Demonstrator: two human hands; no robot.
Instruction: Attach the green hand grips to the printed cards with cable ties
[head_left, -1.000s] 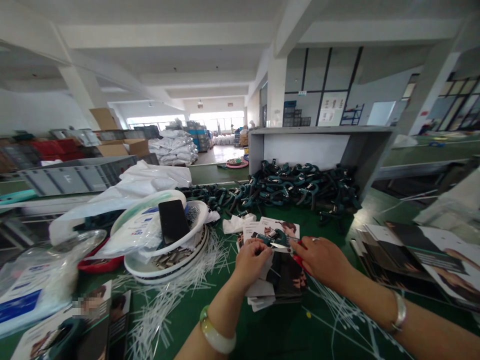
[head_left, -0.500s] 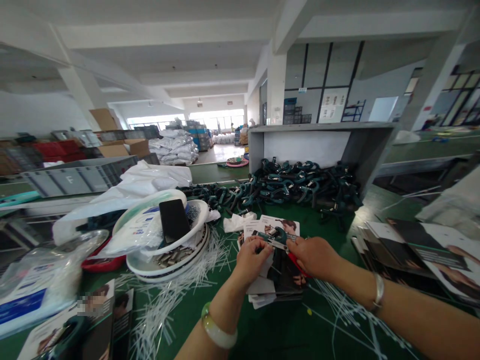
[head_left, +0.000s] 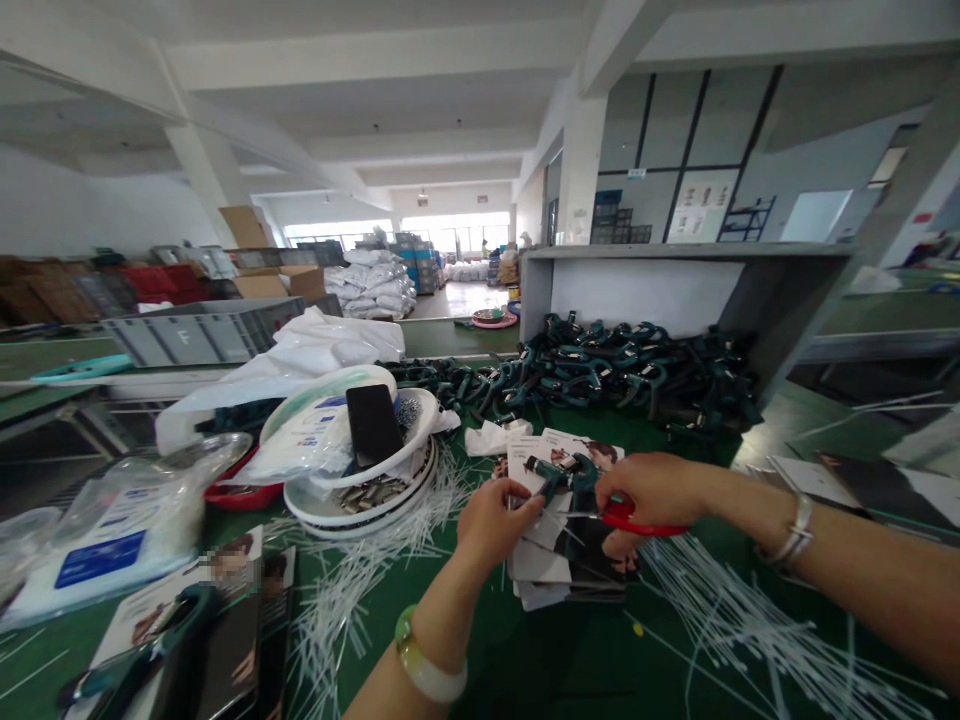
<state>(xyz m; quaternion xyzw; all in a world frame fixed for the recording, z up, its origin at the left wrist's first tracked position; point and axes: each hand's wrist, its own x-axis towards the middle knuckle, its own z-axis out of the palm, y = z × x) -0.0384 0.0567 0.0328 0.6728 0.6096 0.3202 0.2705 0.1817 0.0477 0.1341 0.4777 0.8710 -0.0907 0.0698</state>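
Head view: right hand (head_left: 656,490) is wrapped around smooth red-handled scissors (head_left: 651,522). Left hand (head_left: 491,522) curls by a curved dark-green tool (head_left: 582,482), over the far half of the flat card stack (head_left: 541,566); whether it pinches, I cannot tell.

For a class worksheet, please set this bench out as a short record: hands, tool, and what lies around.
Left hand: fingertips at the green tool; grip unclear
Right hand: holding red scissors
Under the tool: stacked cards
Both sides of the cards: white strips
To the left: phone over a white basin
Behind: tool pile, partly inside a grey box
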